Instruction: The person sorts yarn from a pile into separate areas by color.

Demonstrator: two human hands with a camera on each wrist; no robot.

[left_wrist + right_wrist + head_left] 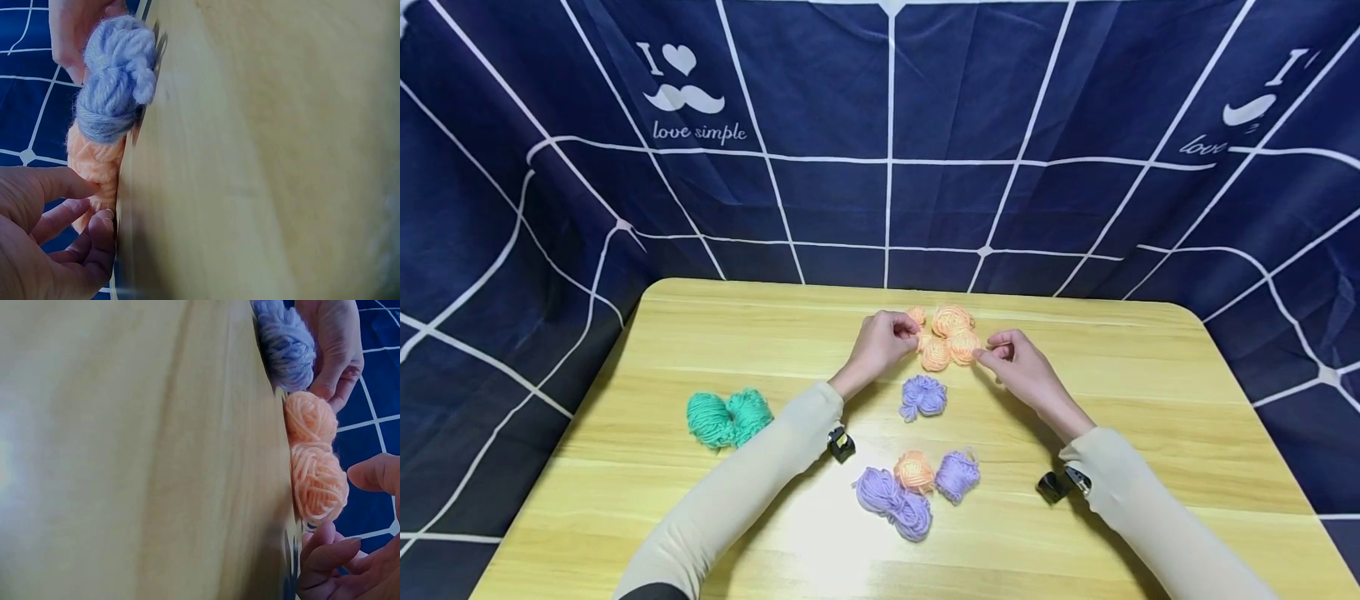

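At the far middle of the table, several orange yarn balls [952, 321] lie grouped together. My left hand [880, 340] is at the left end of this group, its thumb and fingertips pinching the orange yarn [94, 165]. On the other side, my right hand [1024, 369] has thumb and fingers spread apart beside the rightmost orange ball [320, 484], with nothing gripped. A smaller orange ball [917, 315] shows just behind the left fingertips. Slightly nearer than the group sits a bluish-purple yarn bundle [923, 397], which partly covers the orange yarn in the left wrist view.
Two green yarn balls [709, 419] lie at the left, partly behind the left sleeve. Near the front middle are a lilac yarn bundle [893, 502], an orange ball [914, 472] and another lilac ball [957, 477]. A dark blue gridded cloth [827, 200] hangs behind the wooden table [760, 325].
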